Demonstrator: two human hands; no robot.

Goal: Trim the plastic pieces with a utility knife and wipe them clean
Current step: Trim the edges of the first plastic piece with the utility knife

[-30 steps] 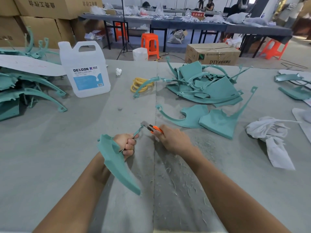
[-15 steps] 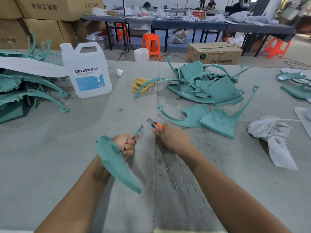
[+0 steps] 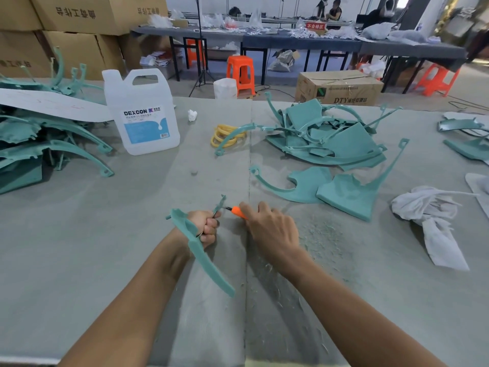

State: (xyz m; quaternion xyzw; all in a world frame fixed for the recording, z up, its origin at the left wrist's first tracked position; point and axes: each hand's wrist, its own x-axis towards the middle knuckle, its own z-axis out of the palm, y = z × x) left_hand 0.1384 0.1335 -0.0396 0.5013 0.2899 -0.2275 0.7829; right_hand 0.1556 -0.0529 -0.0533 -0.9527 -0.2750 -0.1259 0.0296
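My left hand [image 3: 206, 227] is clenched around a teal plastic piece [image 3: 203, 256] whose broad end slants down over my wrist and whose thin arm sticks up past my fingers. My right hand [image 3: 268, 229] grips an orange utility knife [image 3: 238, 211], its blade tip against that thin arm. More teal pieces lie in a heap [image 3: 330, 139] at the back right, two flat ones [image 3: 344, 193] nearer. A crumpled white cloth [image 3: 434, 218] lies at the right.
A white DEXCON jug [image 3: 141, 112] stands at the back left beside another stack of teal pieces [image 3: 39, 144]. Yellow rubber bands [image 3: 225, 135] lie mid-table. Plastic shavings [image 3: 317, 234] litter the grey table by my right arm. Boxes, stools and tables stand behind.
The knife has come back in against the piece's thin arm after pulling slightly away. My left hand has turned the piece, so its broad end now shows edge-on.
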